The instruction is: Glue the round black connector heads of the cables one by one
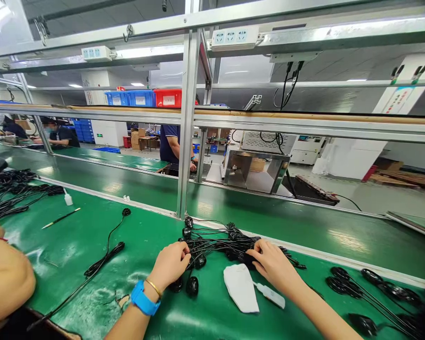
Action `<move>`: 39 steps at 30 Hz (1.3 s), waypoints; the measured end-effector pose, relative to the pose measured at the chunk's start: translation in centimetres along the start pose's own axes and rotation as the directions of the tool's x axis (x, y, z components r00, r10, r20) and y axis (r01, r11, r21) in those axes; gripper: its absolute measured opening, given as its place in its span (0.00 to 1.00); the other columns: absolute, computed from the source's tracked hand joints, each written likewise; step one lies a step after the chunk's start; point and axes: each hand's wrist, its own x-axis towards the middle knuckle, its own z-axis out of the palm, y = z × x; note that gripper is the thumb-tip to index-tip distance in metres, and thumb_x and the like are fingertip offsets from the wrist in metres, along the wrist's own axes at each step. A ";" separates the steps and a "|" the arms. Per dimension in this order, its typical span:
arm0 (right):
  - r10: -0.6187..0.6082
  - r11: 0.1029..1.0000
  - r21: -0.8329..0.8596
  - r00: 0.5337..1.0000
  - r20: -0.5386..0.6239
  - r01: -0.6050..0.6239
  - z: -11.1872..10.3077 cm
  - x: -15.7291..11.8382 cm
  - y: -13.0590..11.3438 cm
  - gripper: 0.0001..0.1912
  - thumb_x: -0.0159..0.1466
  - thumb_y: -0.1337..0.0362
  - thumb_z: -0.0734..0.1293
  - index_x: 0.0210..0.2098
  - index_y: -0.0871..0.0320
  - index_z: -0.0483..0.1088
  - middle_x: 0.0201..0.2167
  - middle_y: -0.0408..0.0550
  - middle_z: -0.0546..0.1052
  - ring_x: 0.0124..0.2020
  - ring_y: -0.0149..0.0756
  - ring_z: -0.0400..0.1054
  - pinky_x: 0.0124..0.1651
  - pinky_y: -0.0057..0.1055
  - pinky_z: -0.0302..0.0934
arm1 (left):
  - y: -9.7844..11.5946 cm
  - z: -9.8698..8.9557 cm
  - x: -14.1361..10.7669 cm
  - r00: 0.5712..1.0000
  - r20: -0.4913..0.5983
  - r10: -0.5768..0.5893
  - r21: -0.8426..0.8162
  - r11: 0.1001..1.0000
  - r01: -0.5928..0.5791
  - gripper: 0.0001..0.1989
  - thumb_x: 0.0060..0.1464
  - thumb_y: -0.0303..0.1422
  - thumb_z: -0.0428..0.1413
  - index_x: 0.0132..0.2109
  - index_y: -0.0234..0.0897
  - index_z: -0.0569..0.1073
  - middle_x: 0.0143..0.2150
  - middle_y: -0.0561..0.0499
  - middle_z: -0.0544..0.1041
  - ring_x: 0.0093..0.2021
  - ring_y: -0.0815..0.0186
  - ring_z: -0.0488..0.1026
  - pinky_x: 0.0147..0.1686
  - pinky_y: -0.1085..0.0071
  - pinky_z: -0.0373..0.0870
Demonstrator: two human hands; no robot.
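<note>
Both hands in tangled cable bundle (pixel 219 243) mid-bench: left hand (pixel 170 264) pinching cables, right hand (pixel 271 262) clamped on bundle; still tangled, sorting barely begun

Tangled black cable bundle (pixel 217 243), on green mat

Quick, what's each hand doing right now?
Left hand: fingers curled on the bundle of black cables.
Right hand: closed on the same bundle's other side.
</note>
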 end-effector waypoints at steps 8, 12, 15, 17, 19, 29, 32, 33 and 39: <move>-0.088 0.996 -0.027 0.959 -0.268 0.084 -0.6 1.1 -0.8 0.10 0.64 0.76 0.61 0.45 0.64 0.65 0.44 0.54 0.71 0.49 0.41 0.65 0.56 0.46 0.57 | -0.7 0.1 0.0 1.000 0.005 -0.016 0.068 0.998 0.015 0.14 0.60 0.25 0.46 0.45 0.38 0.75 0.45 0.47 0.78 0.46 0.58 0.74 0.43 0.66 0.62; -0.132 0.991 -0.017 0.949 -0.285 0.133 -1.6 2.2 -1.4 0.12 0.67 0.75 0.61 0.50 0.64 0.66 0.41 0.50 0.72 0.43 0.36 0.65 0.58 0.46 0.56 | -0.7 -0.1 0.0 0.999 0.032 -0.024 0.070 0.997 0.022 0.14 0.57 0.27 0.49 0.46 0.40 0.75 0.45 0.48 0.78 0.45 0.58 0.75 0.42 0.66 0.64; -0.158 0.987 -0.005 0.948 -0.277 0.162 -2.5 2.4 -1.7 0.14 0.68 0.75 0.61 0.53 0.64 0.66 0.42 0.51 0.71 0.43 0.35 0.64 0.56 0.46 0.57 | -0.5 -0.2 -0.3 0.998 0.051 -0.031 0.067 0.997 0.028 0.15 0.57 0.29 0.49 0.48 0.40 0.75 0.44 0.48 0.79 0.45 0.58 0.75 0.42 0.65 0.65; -0.163 0.985 0.002 0.948 -0.273 0.170 -3.2 2.4 -1.9 0.17 0.67 0.77 0.61 0.54 0.64 0.66 0.44 0.52 0.71 0.45 0.36 0.63 0.56 0.46 0.58 | -0.3 -0.2 -0.4 0.997 0.064 -0.042 0.064 0.997 0.037 0.15 0.57 0.32 0.51 0.51 0.41 0.74 0.44 0.48 0.79 0.44 0.56 0.75 0.41 0.64 0.65; -0.172 0.983 0.007 0.943 -0.285 0.181 -3.9 2.4 -2.3 0.20 0.66 0.80 0.62 0.56 0.62 0.67 0.46 0.53 0.71 0.48 0.39 0.64 0.55 0.47 0.58 | -0.3 -0.1 -0.4 0.996 0.073 -0.058 0.057 0.997 0.054 0.16 0.56 0.37 0.54 0.52 0.43 0.74 0.42 0.49 0.79 0.43 0.55 0.75 0.39 0.64 0.65; -0.208 0.978 -0.080 0.865 -0.456 0.193 -7.0 2.8 -6.2 0.16 0.66 0.78 0.64 0.49 0.56 0.73 0.44 0.49 0.76 0.51 0.36 0.66 0.60 0.44 0.54 | -0.4 -0.1 0.0 0.994 -0.068 -0.087 0.028 0.996 0.089 0.16 0.50 0.28 0.61 0.48 0.38 0.72 0.45 0.47 0.73 0.42 0.55 0.73 0.40 0.64 0.65; -0.153 0.986 -0.135 0.861 -0.485 0.099 -8.8 1.9 -6.5 0.20 0.62 0.80 0.68 0.48 0.54 0.73 0.43 0.48 0.77 0.50 0.36 0.67 0.61 0.44 0.53 | 0.1 -0.7 0.1 0.986 -0.166 -0.017 -0.038 0.999 0.010 0.15 0.56 0.27 0.57 0.51 0.36 0.69 0.50 0.46 0.68 0.41 0.61 0.72 0.42 0.64 0.66; -0.120 0.989 -0.137 0.870 -0.479 0.061 -9.5 1.3 -6.4 0.20 0.61 0.81 0.68 0.48 0.54 0.73 0.42 0.48 0.76 0.49 0.36 0.67 0.60 0.45 0.53 | 0.3 -0.8 0.1 0.984 -0.176 0.020 -0.072 0.997 -0.033 0.15 0.58 0.28 0.56 0.52 0.37 0.68 0.51 0.47 0.67 0.41 0.63 0.71 0.43 0.66 0.66; 0.177 0.984 -0.002 0.973 -0.147 -0.179 -13.2 -5.7 -4.6 0.12 0.67 0.73 0.61 0.45 0.55 0.70 0.42 0.49 0.73 0.45 0.38 0.65 0.52 0.44 0.58 | 3.0 1.1 -1.0 0.945 -0.089 0.316 -0.391 0.861 -0.325 0.17 0.55 0.32 0.62 0.52 0.43 0.71 0.48 0.52 0.68 0.39 0.68 0.68 0.41 0.72 0.68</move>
